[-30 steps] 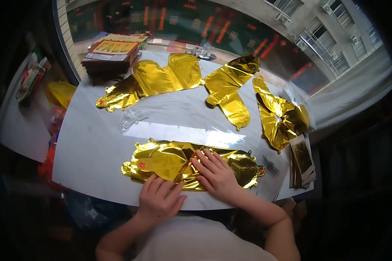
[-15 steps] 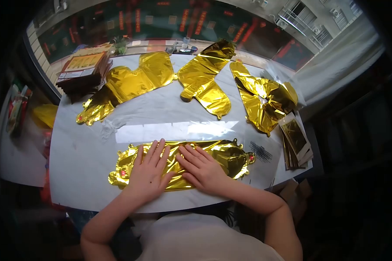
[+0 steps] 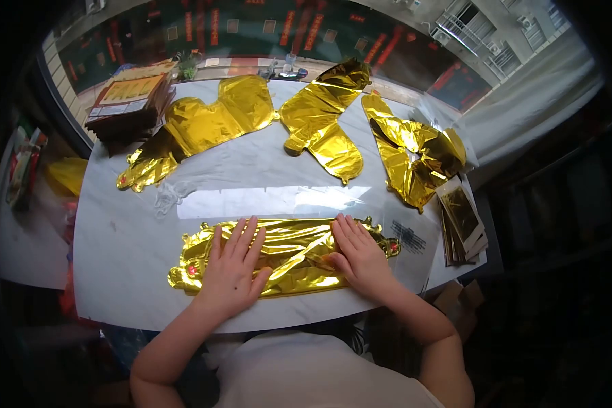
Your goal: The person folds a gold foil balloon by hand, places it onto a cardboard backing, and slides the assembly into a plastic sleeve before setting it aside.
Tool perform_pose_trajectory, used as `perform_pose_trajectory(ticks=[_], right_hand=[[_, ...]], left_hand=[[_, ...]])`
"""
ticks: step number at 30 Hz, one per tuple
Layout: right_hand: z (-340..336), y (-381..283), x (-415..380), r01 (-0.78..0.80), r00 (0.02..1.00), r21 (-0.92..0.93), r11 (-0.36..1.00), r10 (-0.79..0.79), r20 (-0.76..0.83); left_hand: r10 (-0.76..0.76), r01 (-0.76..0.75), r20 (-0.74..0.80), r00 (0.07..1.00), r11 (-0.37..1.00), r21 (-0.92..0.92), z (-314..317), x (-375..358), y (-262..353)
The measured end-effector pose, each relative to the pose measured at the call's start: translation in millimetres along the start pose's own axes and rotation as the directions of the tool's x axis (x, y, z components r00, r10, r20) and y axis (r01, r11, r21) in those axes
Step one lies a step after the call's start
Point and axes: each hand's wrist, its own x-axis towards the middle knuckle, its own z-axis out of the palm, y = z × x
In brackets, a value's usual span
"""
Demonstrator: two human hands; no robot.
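A flat gold foil balloon point(image 3: 296, 253) lies lengthwise before me, folded into a long strip with small red spots near both ends. My left hand point(image 3: 234, 265) rests flat on its left part, fingers stretched out. Toward the right end, my right hand point(image 3: 360, 255) presses flat on the foil, its fingers straight and close together. Creases run across the foil between the two hands. Parts of the balloon under the palms are hidden.
More flat foil balloons lie farther back: one at left point(image 3: 214, 119), one in the middle point(image 3: 323, 122), one at right point(image 3: 415, 153). A stack of printed packets point(image 3: 132, 98) stands back left. Gold-faced packages point(image 3: 461, 214) sit at the right edge. Crumpled clear plastic point(image 3: 170, 195) lies left.
My right hand has slid to the right along the foil, from near the middle toward the right end. My left hand has stayed in place.
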Motion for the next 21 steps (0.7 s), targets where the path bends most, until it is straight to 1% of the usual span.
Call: perform_pose_trajectory(ticks=[4, 10, 12, 13, 14, 16, 19, 21], right_hand=[[3, 4, -3, 0.003, 1.000, -0.009, 1.000, -0.003, -0.017], [-4, 0, 2, -0.014, 1.000, -0.017, 1.000, 0.014, 0.021], [2, -16, 8, -0.004, 0.995, -0.016, 1.000, 0.003, -0.097], [2, -28, 13, 0.028, 0.993, 0.023, 0.999, -0.025, -0.117], [3, -36, 15, 0.018, 0.993, 0.022, 1.000, -0.016, -0.121], [6, -47, 19, 0.142, 0.990, -0.012, 0.990, -0.143, -0.010], [19, -45, 20, 0.180, 0.984, -0.007, 0.984, -0.180, -0.001], [21, -43, 19, 0.198, 0.980, 0.002, 0.980, -0.198, 0.001]], left_hand=[[-0.008, 0.009, -0.004, 1.000, 1.000, 0.028, 0, -1, 2], [-0.001, 0.002, -0.011, 1.000, 0.999, 0.043, 1, -1, 2], [-0.009, 0.010, -0.013, 1.000, 0.997, 0.079, 0, 0, 4], [0.002, -0.001, -0.011, 1.000, 0.997, 0.079, 0, 1, 4], [0.002, -0.001, -0.009, 1.000, 0.995, 0.104, 0, 1, 5], [0.010, -0.010, 0.000, 1.000, 0.991, 0.132, -2, 1, 5], [0.020, -0.021, 0.010, 1.000, 0.989, 0.147, -10, 3, 7], [0.017, -0.021, 0.048, 0.999, 0.996, 0.092, -23, 3, 11]])
